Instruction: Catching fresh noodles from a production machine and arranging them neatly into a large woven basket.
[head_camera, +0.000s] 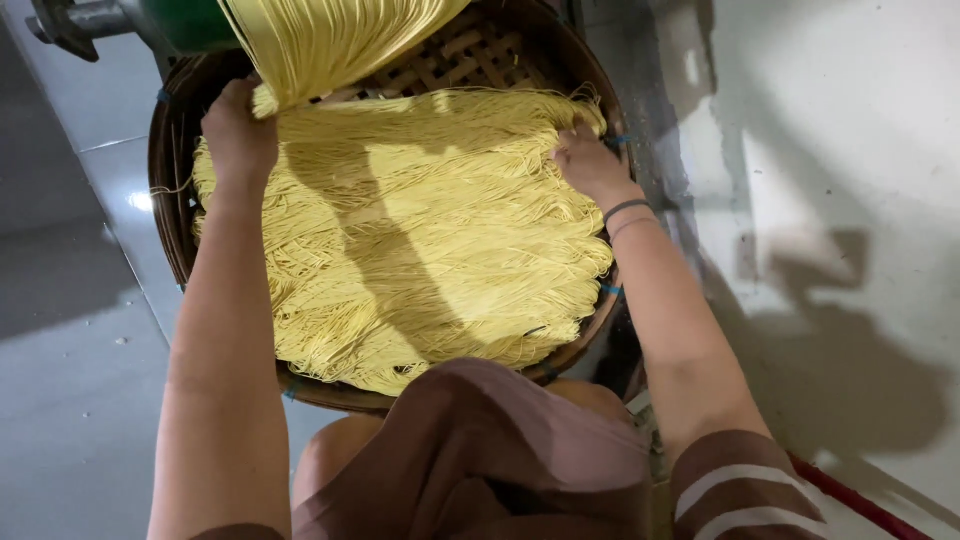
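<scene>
A round woven bamboo tray (170, 150) holds a thick layer of thin yellow noodles (420, 240) laid in rows. A sheet of fresh noodle strands (330, 40) hangs down from a machine at the top. My left hand (238, 130) grips the lower end of that hanging sheet at the tray's far left. My right hand (588, 160) rests on the noodles at the tray's right rim, fingers pressed into the strands. A dark band circles my right wrist.
A green and grey machine part (150, 22) sits above the tray. Grey floor tiles (70, 330) lie to the left, a pale concrete wall (850, 150) to the right. A red rod (860, 505) shows at the lower right. My brown shorts (480, 450) fill the bottom.
</scene>
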